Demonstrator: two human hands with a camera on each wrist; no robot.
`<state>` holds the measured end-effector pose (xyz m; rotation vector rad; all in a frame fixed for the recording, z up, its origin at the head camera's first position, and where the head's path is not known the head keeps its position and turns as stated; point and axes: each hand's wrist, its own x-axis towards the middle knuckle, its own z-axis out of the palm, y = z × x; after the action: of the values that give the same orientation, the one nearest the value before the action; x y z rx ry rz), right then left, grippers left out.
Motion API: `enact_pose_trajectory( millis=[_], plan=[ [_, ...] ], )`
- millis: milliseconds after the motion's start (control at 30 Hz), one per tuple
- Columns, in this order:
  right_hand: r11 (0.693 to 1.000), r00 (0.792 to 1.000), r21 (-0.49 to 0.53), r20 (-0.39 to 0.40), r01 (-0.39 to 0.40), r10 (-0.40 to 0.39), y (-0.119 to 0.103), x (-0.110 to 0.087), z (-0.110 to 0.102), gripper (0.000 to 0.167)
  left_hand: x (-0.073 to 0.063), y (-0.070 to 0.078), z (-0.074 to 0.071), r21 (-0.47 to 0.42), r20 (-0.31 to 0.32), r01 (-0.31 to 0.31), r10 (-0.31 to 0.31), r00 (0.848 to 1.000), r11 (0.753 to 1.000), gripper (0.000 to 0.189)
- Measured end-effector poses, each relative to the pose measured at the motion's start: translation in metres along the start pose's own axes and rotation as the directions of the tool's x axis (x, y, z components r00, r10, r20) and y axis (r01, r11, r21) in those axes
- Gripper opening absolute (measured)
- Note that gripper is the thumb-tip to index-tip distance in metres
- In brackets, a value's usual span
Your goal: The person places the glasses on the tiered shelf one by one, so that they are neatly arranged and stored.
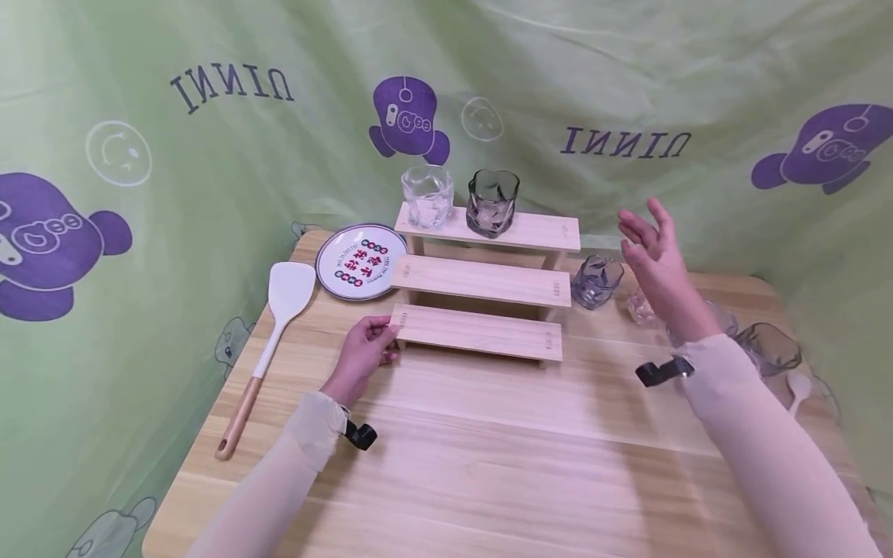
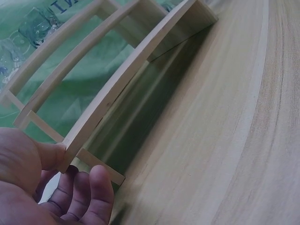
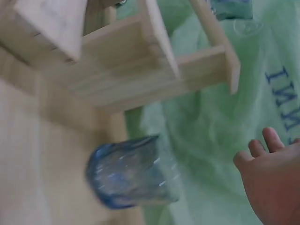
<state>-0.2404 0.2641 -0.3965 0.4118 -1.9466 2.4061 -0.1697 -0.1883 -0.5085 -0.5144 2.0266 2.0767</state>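
Note:
A three-tier wooden shelf [image 1: 481, 280] stands on the table. My left hand [image 1: 361, 353] pinches the left end of its lowest board [image 2: 112, 86], thumb on top and fingers underneath. On the top tier sit a clear glass [image 1: 428, 203] and a dark grey glass [image 1: 491, 209], side by side. My right hand [image 1: 652, 260] is raised to the right of the shelf, fingers spread and holding nothing. Closest to it on the table is a bluish glass [image 3: 129, 173], beside the shelf's right side. A pinkish glass [image 1: 640, 308] is partly hidden behind the right hand.
Left of the shelf lies a white plate [image 1: 359, 263] with red lettering, beside a white spatula [image 1: 268, 341] with a wooden handle. Beyond my right forearm stand a dark glass [image 1: 774, 349] and a small white spoon [image 1: 798, 387]. A green curtain [image 1: 530, 70] hangs behind the table.

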Motion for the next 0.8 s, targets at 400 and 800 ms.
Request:
enact_pose_trajectory(
  millis=[400,800],
  plan=[
    [0.867,0.938,-0.359,-0.114,-0.345,0.326,0.054,-0.018,-0.029,0.101,0.003,-0.003,-0.001,-0.007,0.006,-0.009,0.009,1.000,1.000,0.037],
    [0.843,0.922,-0.373,-0.135,-0.387,0.363,0.058,-0.023,-0.036,0.105,0.004,-0.004,-0.003,-0.016,0.008,0.003,-0.002,1.000,1.000,0.036]
  ],
)
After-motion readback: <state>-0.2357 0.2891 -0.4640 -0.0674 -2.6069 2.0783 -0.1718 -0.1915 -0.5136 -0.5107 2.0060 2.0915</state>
